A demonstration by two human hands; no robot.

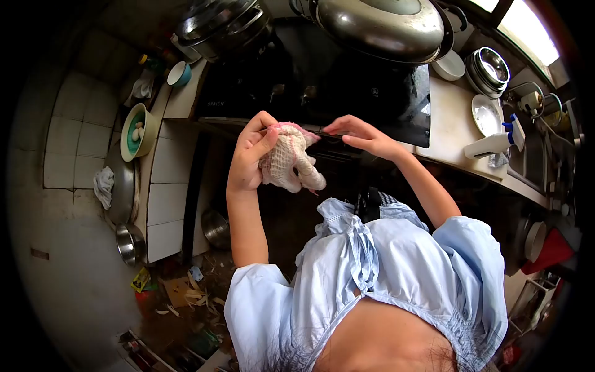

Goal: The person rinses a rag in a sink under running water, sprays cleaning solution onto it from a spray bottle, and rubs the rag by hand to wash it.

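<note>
A limp white knit glove (288, 162) with a pink cuff (291, 128) hangs from a person's left hand (248, 152), in front of a black stove (372, 99) bearing a lidded wok (378, 34) and a pot (226, 31). The hold looks like the weak point: the left hand alone appears to bear the glove, and should that grip slacken, it could drop to the littered floor (204, 273). Pulled from one side only, the soft knit might fold in and close the cuff's mouth. A loose thread (315, 193) at the lower edge could also snag on a finger. The left fingers pinch the gathered fabric at the cuff, thumb pressed against the knit. The right hand (375, 142) is just beside the cuff, its fingers loosely spread, thumb apart; it holds nothing and seems to stop short of touching.
</note>
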